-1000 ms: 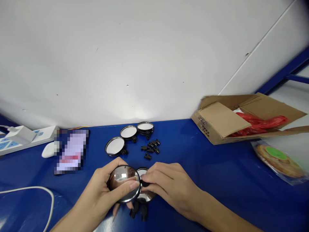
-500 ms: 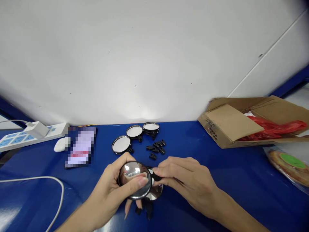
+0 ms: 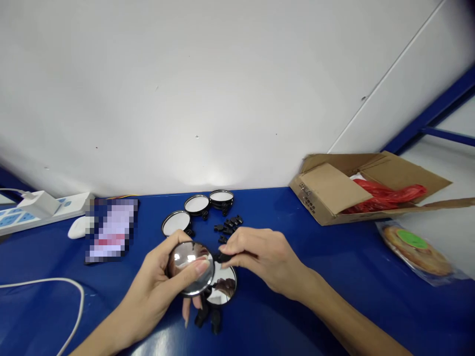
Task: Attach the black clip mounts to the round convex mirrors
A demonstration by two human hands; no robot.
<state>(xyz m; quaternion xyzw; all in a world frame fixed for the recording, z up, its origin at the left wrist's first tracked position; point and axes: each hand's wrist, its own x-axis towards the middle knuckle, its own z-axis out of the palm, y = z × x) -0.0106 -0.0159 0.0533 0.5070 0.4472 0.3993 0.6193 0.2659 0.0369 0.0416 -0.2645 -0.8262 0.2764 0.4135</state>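
Note:
My left hand (image 3: 159,282) grips a round black-rimmed mirror (image 3: 183,267), thumb across its shiny face and fingers behind it. My right hand (image 3: 260,259) pinches a small black clip piece (image 3: 222,257) at the mirror's right edge; whether the two are joined is hard to see. Below them another round mirror (image 3: 226,284) lies on the blue table (image 3: 289,316), partly covered by the held one. Black clamp parts (image 3: 215,321) lie at its lower edge. Just beyond my hands are several loose black clips (image 3: 230,225), partly hidden by my right hand.
Three round mirrors (image 3: 176,223) with black mounts stand near the wall. To the left are a pixelated phone-like object (image 3: 113,230), a white case (image 3: 78,227), a power strip (image 3: 74,202) and a cable (image 3: 79,306). To the right are an open cardboard box (image 3: 322,207) and a bagged round item (image 3: 415,249).
The whole view has shifted, so things appear further left. Both hands keep their hold, and more of the mirror lying underneath shows now.

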